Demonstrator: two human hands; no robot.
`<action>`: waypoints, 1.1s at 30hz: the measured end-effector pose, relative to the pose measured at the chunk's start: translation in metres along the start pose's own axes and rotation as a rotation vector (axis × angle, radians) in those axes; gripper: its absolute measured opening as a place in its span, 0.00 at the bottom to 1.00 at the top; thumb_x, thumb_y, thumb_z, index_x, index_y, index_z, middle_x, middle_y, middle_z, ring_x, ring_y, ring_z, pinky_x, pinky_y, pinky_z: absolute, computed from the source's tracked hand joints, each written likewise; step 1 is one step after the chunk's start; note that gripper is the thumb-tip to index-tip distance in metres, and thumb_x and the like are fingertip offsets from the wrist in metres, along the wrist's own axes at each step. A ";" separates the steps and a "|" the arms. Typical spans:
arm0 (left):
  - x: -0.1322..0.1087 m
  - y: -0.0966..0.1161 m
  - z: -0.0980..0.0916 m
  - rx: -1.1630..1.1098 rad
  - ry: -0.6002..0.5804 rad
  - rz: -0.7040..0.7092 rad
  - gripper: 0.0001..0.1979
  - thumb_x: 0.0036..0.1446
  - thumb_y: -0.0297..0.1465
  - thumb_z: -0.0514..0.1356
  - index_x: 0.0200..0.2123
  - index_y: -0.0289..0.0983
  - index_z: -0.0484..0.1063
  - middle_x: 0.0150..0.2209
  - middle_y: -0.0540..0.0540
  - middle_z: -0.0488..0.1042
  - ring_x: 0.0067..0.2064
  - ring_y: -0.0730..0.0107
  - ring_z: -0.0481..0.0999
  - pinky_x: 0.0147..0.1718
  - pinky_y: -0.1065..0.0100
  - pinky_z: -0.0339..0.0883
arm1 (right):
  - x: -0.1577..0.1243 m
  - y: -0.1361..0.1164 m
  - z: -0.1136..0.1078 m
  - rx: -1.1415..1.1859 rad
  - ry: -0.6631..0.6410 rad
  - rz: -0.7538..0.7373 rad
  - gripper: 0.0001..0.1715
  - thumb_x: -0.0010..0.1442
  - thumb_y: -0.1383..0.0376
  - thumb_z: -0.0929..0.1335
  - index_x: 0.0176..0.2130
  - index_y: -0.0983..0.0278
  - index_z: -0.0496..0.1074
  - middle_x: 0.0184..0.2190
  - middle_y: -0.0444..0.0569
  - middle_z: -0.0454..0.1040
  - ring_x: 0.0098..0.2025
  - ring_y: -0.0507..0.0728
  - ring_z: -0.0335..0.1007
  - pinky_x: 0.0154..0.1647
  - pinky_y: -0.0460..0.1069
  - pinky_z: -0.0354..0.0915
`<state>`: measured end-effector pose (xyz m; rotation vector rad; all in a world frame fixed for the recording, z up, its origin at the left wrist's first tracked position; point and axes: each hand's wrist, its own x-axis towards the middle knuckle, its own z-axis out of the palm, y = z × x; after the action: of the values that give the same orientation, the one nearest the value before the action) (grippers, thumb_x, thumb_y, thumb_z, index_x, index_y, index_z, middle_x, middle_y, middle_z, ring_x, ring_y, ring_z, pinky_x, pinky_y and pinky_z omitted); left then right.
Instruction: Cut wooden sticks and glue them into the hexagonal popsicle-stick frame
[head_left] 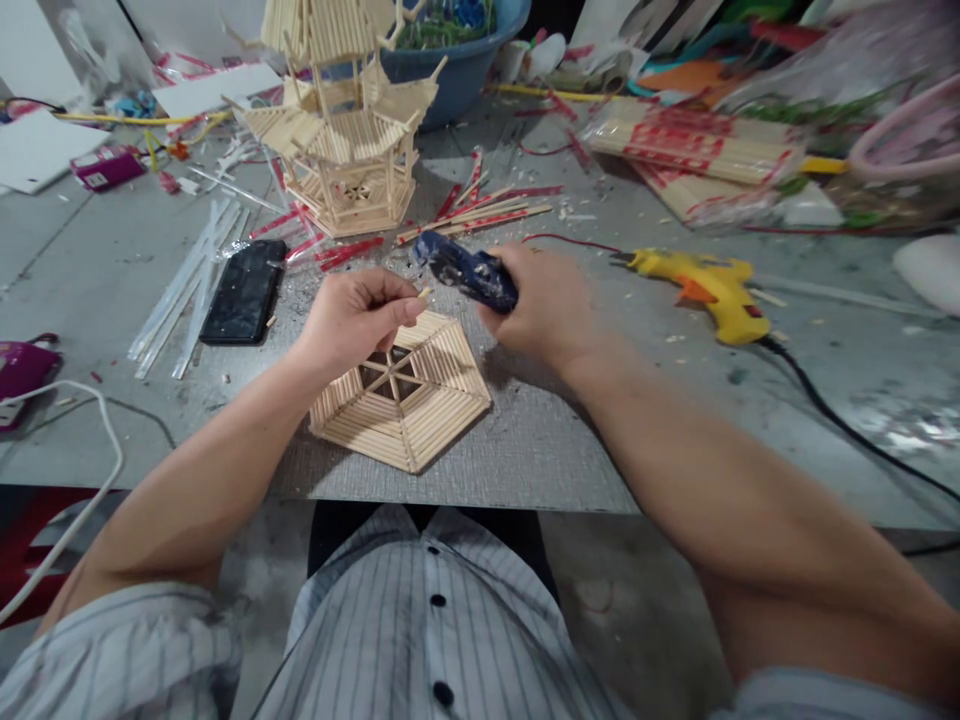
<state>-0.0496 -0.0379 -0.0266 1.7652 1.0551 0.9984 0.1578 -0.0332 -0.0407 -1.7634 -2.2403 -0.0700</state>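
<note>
My left hand (349,318) is closed in a pinch on a short piece of wooden stick (424,293), above the far side of a flat hexagonal panel (431,425). Rows of thin sticks form this panel, with a spoked opening in its middle, and it lies near the table's front edge. In my right hand (546,300) is a worn dark blue hand tool (469,275); its exact kind does not show. The tool points left, above the table just past the panel's right corner. Part of the panel is hidden behind my left hand.
Behind my hands stands a tiered stick pagoda (349,140), beside a blue basin (465,75). Loose sticks (487,212) lie before it. A yellow glue gun (712,290) with a black cord is at right, near packaged sticks (697,140). At left are a phone (244,290) and clear glue sticks (180,285).
</note>
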 end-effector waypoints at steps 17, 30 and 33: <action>0.000 -0.007 0.000 0.121 0.029 0.117 0.11 0.56 0.29 0.60 0.21 0.36 0.67 0.13 0.55 0.62 0.15 0.83 0.60 0.16 0.75 0.51 | -0.001 0.002 0.010 0.008 0.095 -0.206 0.27 0.51 0.62 0.66 0.52 0.62 0.66 0.46 0.57 0.74 0.48 0.67 0.69 0.47 0.59 0.59; 0.001 -0.008 0.001 0.147 0.046 0.170 0.14 0.55 0.29 0.61 0.20 0.37 0.62 0.13 0.56 0.62 0.16 0.82 0.61 0.16 0.75 0.51 | -0.002 0.001 0.010 0.010 0.105 -0.217 0.26 0.51 0.63 0.67 0.51 0.64 0.68 0.45 0.57 0.75 0.46 0.67 0.69 0.45 0.58 0.58; 0.001 -0.009 0.000 0.147 0.038 0.187 0.13 0.54 0.29 0.60 0.20 0.37 0.63 0.13 0.57 0.62 0.15 0.82 0.61 0.15 0.75 0.51 | -0.002 0.002 0.011 0.009 0.110 -0.227 0.26 0.52 0.62 0.67 0.51 0.63 0.68 0.45 0.57 0.75 0.46 0.67 0.69 0.45 0.58 0.58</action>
<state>-0.0512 -0.0342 -0.0344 2.0006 1.0233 1.0947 0.1576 -0.0321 -0.0516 -1.4568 -2.3450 -0.1979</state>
